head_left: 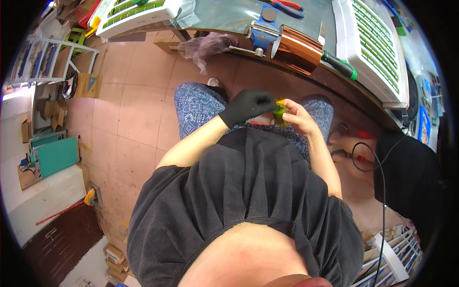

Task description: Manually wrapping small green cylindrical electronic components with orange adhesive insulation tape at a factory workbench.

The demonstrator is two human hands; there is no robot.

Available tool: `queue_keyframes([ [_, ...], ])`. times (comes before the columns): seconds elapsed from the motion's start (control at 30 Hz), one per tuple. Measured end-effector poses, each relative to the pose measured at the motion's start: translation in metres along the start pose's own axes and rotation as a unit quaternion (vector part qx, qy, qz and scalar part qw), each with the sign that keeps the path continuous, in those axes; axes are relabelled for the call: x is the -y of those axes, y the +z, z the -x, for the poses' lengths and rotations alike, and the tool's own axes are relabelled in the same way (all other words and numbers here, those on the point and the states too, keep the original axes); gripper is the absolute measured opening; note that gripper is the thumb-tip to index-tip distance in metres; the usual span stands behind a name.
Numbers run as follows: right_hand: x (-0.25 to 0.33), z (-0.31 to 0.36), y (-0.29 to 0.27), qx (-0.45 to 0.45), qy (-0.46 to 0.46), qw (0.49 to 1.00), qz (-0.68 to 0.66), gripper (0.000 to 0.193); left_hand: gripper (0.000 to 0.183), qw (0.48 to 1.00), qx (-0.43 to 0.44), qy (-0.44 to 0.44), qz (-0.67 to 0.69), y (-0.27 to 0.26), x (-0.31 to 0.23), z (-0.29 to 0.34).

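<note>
Over my lap, my right hand [300,117] is bare and pinches a small translucent yellow-green piece [280,116] between thumb and fingers. What kind of piece it is cannot be made out. My left hand [249,106], in a black glove, is closed with its fingers curled against the left side of that piece. Whatever those gloved fingertips grip is hidden. Beyond my hands, a blue bench vise [266,29] sits at the bench edge, next to a shiny copper-coloured cylinder [297,49]. A green-and-black tool handle [340,65] sticks out to the cylinder's right.
White trays with rows of green strips stand on the bench, one at the right [351,52], another at the far left [138,21]. Red-and-blue pliers [287,7] lie behind the vise. Clear plastic film [208,46] hangs below the bench. A black cable [384,205] runs down at my right.
</note>
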State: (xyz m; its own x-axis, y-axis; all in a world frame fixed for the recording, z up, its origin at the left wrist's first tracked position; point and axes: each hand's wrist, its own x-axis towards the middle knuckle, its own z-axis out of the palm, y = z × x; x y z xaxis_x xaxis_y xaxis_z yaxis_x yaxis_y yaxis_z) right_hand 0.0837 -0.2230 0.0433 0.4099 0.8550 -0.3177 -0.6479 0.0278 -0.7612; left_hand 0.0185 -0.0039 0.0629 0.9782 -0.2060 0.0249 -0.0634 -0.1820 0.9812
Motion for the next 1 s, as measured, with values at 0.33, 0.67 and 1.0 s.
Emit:
queue_keyframes([
  [0.33, -0.011, -0.006, 0.010, -0.138, -0.078, 0.980, 0.122, 0.040, 0.021, 0.997, -0.048, -0.007, -0.062, 0.006, 0.005, -0.003],
  [0.67, -0.022, -0.012, 0.020, -0.243, -0.164, 0.903, 0.314, 0.042, 0.024, 0.997, -0.052, -0.037, -0.044, 0.010, 0.010, -0.007],
  [1.0, -0.004, -0.007, 0.011, -0.087, -0.079, 0.991, 0.066, 0.043, 0.016, 0.998, -0.061, 0.027, 0.012, 0.003, 0.005, -0.004],
])
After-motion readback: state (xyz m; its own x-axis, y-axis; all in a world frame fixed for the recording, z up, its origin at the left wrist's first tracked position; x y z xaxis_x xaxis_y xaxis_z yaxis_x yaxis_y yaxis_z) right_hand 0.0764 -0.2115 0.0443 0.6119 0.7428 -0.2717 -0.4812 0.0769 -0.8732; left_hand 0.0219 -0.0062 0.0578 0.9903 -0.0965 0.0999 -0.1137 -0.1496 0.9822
